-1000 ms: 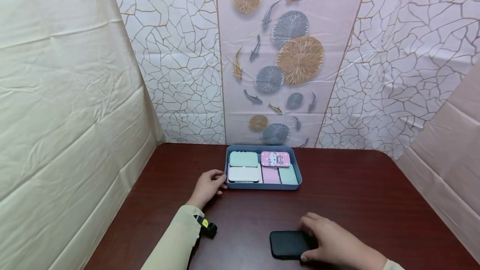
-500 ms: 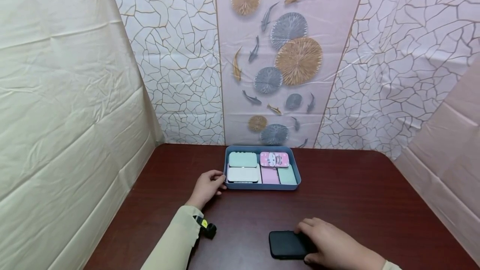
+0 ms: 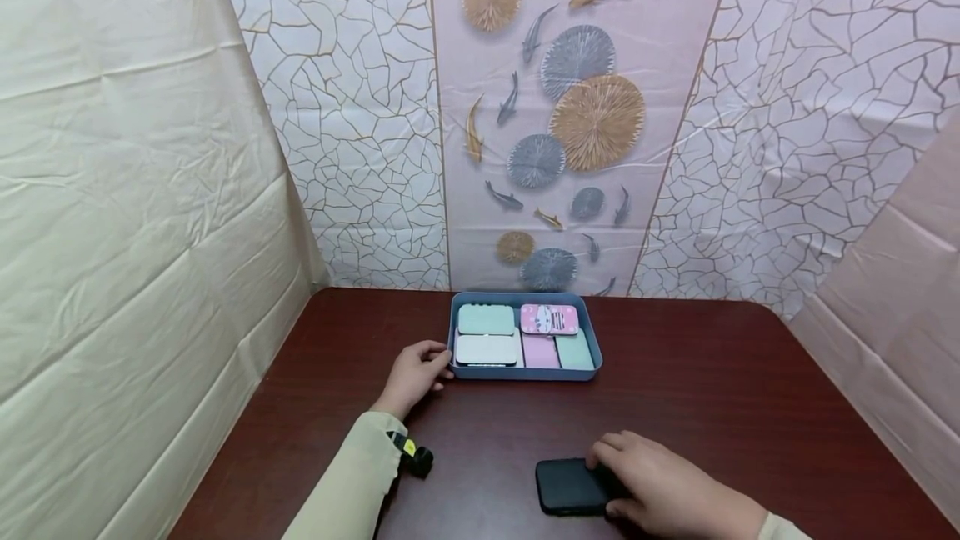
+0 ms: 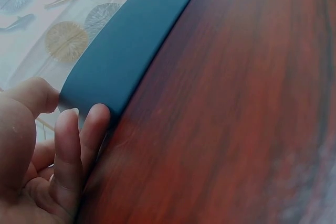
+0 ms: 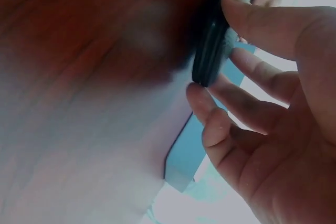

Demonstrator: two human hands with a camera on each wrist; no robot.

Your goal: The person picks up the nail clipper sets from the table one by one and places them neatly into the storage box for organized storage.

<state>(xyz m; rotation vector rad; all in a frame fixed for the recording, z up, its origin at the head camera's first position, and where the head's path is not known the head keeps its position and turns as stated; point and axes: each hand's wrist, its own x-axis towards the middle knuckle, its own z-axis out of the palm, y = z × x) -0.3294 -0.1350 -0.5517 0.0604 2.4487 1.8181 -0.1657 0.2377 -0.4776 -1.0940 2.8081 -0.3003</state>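
Note:
My right hand (image 3: 660, 477) grips a flat black case (image 3: 567, 487) with rounded corners at the near right of the table. In the right wrist view, the thumb and fingertips hold the case (image 5: 212, 45) by its edges, and its layered side shows. Whether it is lifted off the table I cannot tell. Further back, my left hand (image 3: 411, 377) holds the near left corner of a blue-grey tray (image 3: 525, 373). The left wrist view shows its fingertips against the tray's outer wall (image 4: 128, 40). Inside the tray lie mint tins (image 3: 486, 319), a white tin (image 3: 486, 349) and a patterned pink tin (image 3: 550, 319).
The dark red-brown wooden table (image 3: 712, 390) has rounded far corners. Behind it hangs a patterned cloth (image 3: 367, 107) with fish and round leaf motifs. A cream cloth (image 3: 135, 232) hangs along the left side. A black strap with a small device (image 3: 416, 455) sits at the left wrist.
My right hand and the black case have shifted slightly left. The right fingers have moved further over the case. My left hand and the tray stay put.

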